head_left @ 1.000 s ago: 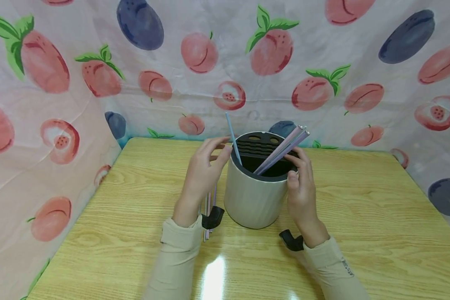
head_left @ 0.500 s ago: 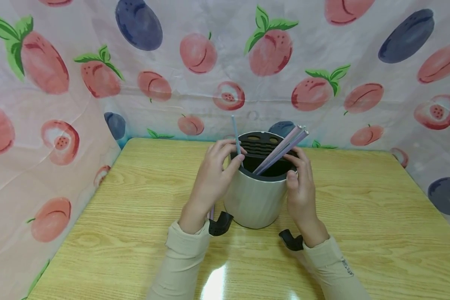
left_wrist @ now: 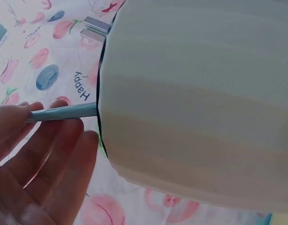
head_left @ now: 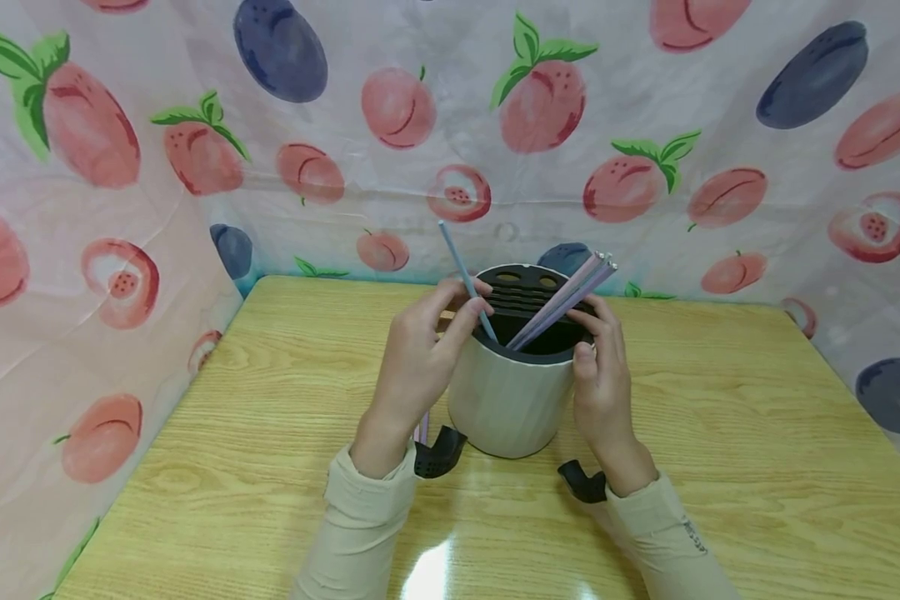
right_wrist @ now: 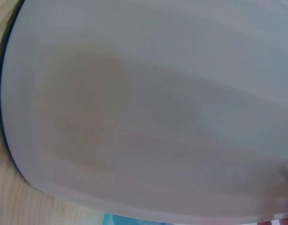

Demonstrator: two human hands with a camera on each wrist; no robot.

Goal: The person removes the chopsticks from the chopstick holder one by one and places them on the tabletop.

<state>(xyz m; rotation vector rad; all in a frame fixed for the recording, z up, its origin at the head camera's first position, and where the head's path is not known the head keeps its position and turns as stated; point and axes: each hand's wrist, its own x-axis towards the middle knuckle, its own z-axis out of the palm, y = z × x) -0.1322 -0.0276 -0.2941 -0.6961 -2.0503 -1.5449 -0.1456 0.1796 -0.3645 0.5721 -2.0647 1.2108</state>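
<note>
My left hand [head_left: 420, 346] pinches a slim blue pencil [head_left: 457, 258] between thumb and fingertips. In the left wrist view the pencil [left_wrist: 69, 112] runs from the fingertips to the rim of a round cream pen holder [head_left: 506, 404]; in the head view its lower end is inside the front-left opening, leaning left. My right hand [head_left: 603, 375] grips the holder's right side, fingers over the black rim and thumb in front. The holder stands upright. Several pink and purple pencils [head_left: 566, 296] lean right inside it. The right wrist view shows mainly the holder's smooth wall [right_wrist: 148, 108].
More pink and purple pencils [head_left: 422, 427] lie on the wooden table [head_left: 720, 433] left of the holder, partly hidden by my left forearm. The holder's rear top has slots and round holes [head_left: 513, 287]. A fruit-print cloth [head_left: 397, 183] hangs behind the table.
The left hand has moved right to the rim and now pinches the blue pencil. The pencil first became more upright, then tilted further left. The right hand and holder have stayed put.
</note>
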